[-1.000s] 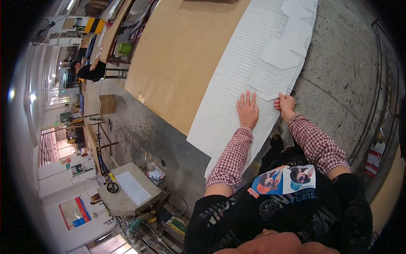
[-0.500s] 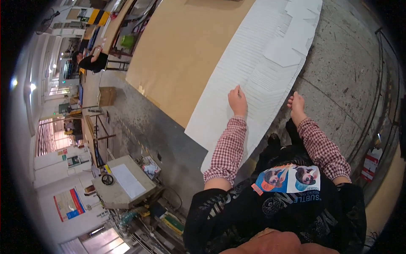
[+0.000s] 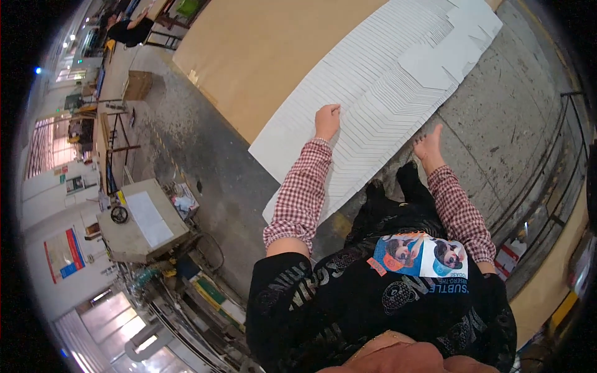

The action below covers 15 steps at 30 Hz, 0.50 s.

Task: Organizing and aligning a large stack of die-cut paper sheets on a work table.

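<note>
A long fanned row of overlapping white card sheets [image 3: 373,93] with cut, angled edges lies across a large brown board [image 3: 242,68]. My left hand [image 3: 328,121] is over the near part of the row, its fingers curled closed. Whatever it may hold is hidden from view. Off the row's right edge, above the concrete floor, is my right hand [image 3: 429,146]. Its thumb sticks out, its fingers are apart, and nothing shows in it. Both forearms wear red checked sleeves.
A grey machine table [image 3: 146,221] with a black handwheel [image 3: 119,214] stands at the left. Beyond it a cardboard box [image 3: 137,85] rests on the floor, and a person in black [image 3: 130,31] is at a far bench. Dark metal rails [image 3: 553,155] run along the right.
My view has shifted, and more of the card row's far end shows. My right hand has opened from a loose curl. My left hand stays closed over the sheets.
</note>
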### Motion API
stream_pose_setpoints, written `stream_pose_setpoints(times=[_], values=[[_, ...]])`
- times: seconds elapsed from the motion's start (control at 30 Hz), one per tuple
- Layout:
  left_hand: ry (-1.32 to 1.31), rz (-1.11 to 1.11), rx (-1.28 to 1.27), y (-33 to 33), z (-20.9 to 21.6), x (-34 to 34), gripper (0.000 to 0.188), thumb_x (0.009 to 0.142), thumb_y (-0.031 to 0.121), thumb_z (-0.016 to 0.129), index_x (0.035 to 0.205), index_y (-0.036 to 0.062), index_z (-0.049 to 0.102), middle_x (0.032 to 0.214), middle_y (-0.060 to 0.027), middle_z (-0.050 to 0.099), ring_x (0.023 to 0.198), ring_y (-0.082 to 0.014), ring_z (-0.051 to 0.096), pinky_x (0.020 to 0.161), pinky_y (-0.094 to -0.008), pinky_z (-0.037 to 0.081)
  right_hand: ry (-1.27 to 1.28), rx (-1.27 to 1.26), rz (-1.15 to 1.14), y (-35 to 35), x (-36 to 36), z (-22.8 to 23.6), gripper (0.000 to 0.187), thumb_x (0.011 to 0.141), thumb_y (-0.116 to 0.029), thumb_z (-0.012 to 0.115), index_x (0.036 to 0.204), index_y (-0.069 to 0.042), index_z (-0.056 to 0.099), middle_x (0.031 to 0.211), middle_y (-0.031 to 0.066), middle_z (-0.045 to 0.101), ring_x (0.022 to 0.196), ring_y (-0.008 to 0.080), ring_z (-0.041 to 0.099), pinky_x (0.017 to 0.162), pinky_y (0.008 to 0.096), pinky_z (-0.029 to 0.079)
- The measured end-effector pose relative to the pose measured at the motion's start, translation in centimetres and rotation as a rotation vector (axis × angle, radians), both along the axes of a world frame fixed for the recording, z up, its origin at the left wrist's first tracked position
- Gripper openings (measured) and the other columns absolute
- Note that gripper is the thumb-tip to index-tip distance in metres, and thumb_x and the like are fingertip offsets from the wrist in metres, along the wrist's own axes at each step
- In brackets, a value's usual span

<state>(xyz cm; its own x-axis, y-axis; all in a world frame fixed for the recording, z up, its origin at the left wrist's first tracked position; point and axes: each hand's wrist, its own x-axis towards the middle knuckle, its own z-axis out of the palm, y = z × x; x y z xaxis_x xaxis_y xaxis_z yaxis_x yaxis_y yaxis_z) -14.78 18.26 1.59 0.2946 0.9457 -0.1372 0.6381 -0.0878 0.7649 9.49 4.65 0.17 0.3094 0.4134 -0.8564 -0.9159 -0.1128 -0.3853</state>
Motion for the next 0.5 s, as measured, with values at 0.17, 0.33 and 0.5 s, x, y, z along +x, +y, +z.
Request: stream_pose_setpoints(times=[0.17,0.33,0.5], values=[[0.399,-0.18,0.233,-2.5,0.1,-0.1,0.024,0.076,0.011,0.05,0.094,0.0053,0.064,0.089,-0.0156,0.061,0.086,-0.0251,0.058,0.076,-0.0313,0.045,-0.071,0.4,0.322,0.2,-0.5,-0.8,0.101,0.072,-0.074,0.029,0.135,-0.001,-0.002,0.142,0.0148,0.006,0.131,0.0282,0.009,0.105,0.0386,0.004],[0.0,-0.06,-0.048,-0.3,0.3,-3.5,0.026,0.077,0.01,0.049,0.099,0.0043,0.062,0.088,-0.0159,0.061,0.085,-0.0259,0.058,0.075,-0.0327,0.045,0.026,0.063,0.07,-0.5,0.0,0.3,0.094,0.078,-0.067,0.032,0.135,-0.001,-0.003,0.142,0.0161,0.001,0.131,0.0286,0.006,0.106,0.0388,0.01],[-0.038,0.158,0.008,-3.1,0.9,-4.6,0.021,0.079,0.012,0.049,0.092,0.0026,0.063,0.088,-0.0133,0.061,0.087,-0.0282,0.056,0.077,-0.0339,0.044,0.03,-0.01,0.065,-2.7,0.3,0.5,0.082,0.085,-0.052,0.037,0.135,-0.002,-0.004,0.142,0.0169,0.0,0.131,0.0289,0.004,0.106,0.0394,0.008]])
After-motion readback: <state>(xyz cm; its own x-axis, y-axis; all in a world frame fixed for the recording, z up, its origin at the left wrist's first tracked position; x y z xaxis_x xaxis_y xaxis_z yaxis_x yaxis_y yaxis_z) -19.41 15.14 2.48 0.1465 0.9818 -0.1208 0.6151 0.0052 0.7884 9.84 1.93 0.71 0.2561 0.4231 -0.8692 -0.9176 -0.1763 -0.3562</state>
